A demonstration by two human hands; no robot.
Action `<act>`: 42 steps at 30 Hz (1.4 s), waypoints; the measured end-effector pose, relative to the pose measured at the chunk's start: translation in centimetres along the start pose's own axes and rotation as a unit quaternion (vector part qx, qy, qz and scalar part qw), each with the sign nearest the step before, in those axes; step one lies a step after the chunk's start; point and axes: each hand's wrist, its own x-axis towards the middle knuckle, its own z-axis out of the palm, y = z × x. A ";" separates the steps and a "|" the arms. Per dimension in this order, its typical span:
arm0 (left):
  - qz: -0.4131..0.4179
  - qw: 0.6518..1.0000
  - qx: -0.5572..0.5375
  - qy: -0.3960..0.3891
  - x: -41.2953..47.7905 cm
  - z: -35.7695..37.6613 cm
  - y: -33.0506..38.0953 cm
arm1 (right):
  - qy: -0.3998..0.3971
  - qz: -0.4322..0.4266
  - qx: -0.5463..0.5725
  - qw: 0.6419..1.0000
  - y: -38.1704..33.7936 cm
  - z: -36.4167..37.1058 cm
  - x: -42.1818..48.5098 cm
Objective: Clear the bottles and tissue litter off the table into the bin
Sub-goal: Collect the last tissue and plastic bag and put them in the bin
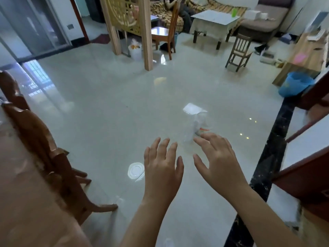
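Both my hands are stretched out over the shiny tiled floor, palms down, fingers spread, holding nothing. My left hand (162, 164) is at centre; my right hand (218, 160) is just to its right. Just beyond my right fingertips a blurred clear plastic bottle (197, 125) with an orange-marked label shows against the floor; whether it touches the floor I cannot tell. A blue bin (295, 85) stands at the right by a wooden bench. A white bin (135, 49) with litter in it stands by the wooden screen at the back. A brown table edge (26, 202) fills the lower left.
Carved wooden chairs (41, 145) stand at the left beside the table. A dark wooden door (311, 175) and black marble threshold (267, 166) lie on the right. Farther back are a wooden chair (239, 50), a cloth-covered low table (213, 24), and a seated person on a sofa.
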 end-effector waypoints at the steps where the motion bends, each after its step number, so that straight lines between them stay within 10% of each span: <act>1: -0.010 1.000 0.007 0.002 0.7 0.4 -0.7 | -0.004 -0.012 0.004 1.000 0.2 0.7 1.2; 23: -0.226 0.957 0.180 0.027 24.3 8.9 -14.0 | -0.085 -0.209 0.182 0.957 4.6 16.6 34.6; 42: -0.356 0.891 0.273 0.070 37.2 2.1 -46.3 | -0.126 -0.351 0.254 0.892 -19.5 37.8 59.0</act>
